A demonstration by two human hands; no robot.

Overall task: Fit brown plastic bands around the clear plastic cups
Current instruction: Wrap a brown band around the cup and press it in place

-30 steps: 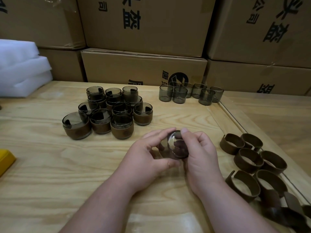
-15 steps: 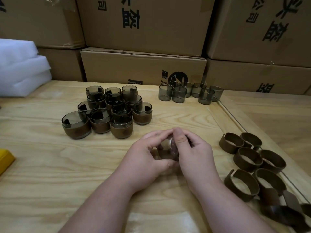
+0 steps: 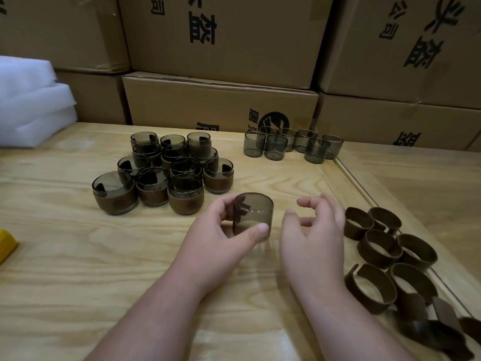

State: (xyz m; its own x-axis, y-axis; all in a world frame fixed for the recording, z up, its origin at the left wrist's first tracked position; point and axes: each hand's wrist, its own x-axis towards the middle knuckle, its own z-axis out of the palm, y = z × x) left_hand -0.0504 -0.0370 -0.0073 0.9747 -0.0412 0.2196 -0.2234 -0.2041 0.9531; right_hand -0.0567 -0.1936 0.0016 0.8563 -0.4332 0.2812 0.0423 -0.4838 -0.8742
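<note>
Right hand is separating from the smoky cup, fingers loosely curled, empty; left hand is gripping it; loose brown bands are lying just rightward on the desk.

Pale plywood worktable fills the near and mid ground, w/ a raised wooden strip running along its right side. Stacked brown cardboard cartons w/ black printed characters wall off the far side. White foam sheets piled far left.
</note>
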